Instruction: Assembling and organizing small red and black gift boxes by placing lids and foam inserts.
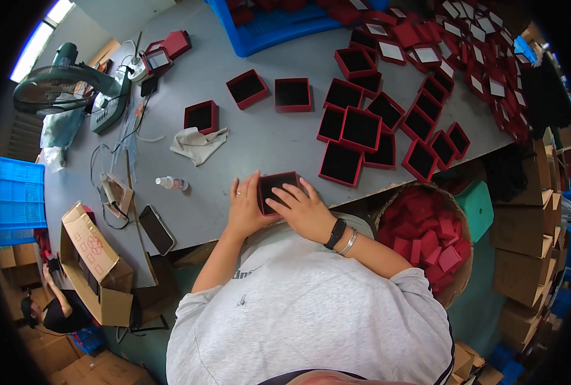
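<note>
At the near edge of the table I have a small red box (270,183) with a black lining. My left hand (245,206) closes around its left side, and a ring shows on one finger. Over the box lies my right hand (306,208), its fingers spread and resting on the black lining; a dark band and a bangle circle that wrist. Farther off, a crumpled white cloth (199,144) lies against another open red box (201,117). Two more open boxes, one tilted (247,89) and one straighter (292,95), stand beyond my hands.
Several black-lined red boxes (361,129) crowd the right. Red pieces fill a round bin (461,282) below the edge. A blue crate (253,46), small bottle (172,183), phone (157,229), fan (109,106) and carton (115,308) surround the area. Another person (67,311) is at far left.
</note>
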Available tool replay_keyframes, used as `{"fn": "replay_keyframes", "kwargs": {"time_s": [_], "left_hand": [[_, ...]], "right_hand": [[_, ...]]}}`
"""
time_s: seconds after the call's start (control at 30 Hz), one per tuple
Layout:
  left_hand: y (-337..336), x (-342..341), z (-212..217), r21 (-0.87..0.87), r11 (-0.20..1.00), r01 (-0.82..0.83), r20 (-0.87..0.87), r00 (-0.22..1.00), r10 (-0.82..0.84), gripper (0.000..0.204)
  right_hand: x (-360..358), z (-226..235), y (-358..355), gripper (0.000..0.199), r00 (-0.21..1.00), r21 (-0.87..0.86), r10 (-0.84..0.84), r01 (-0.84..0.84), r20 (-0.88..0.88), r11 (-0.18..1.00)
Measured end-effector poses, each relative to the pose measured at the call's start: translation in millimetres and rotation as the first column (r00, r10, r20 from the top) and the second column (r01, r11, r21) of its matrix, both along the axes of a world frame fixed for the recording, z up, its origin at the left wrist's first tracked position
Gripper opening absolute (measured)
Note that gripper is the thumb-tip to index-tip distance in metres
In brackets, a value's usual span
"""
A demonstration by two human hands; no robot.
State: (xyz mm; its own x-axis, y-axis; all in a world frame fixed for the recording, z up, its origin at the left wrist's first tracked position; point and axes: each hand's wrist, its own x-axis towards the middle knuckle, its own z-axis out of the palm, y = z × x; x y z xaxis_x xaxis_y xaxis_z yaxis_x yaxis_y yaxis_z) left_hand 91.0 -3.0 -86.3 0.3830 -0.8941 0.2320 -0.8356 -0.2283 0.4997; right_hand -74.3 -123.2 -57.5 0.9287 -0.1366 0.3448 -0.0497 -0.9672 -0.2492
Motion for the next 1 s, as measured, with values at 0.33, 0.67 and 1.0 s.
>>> {"fn": "replay_keyframes", "kwargs": {"time_s": [0.33,0.67,1.0], "left_hand": [[5.4,-0.2,0.5,0.063,0.993,0.103,-0.042,0.994,-0.1,0.11],[3.3,-0.1,0.4,0.035,0.998,0.059,-0.034,0.998,-0.058,0.105],[-5.9,-4.2,6.1,0.091,0.995,0.032,0.043,0.998,-0.036,0.077]], "right_hand": [[6.7,7.7,-3.1,0.065,0.983,0.065,0.033,-0.021,-0.183,0.998],[-10.2,-4.3,-22.3,0.028,0.991,0.115,-0.009,0.025,-0.13,0.993],[-66.6,71.5,-62.9,0.021,0.866,0.14,-0.387,0.36,0.316,0.922]]}}
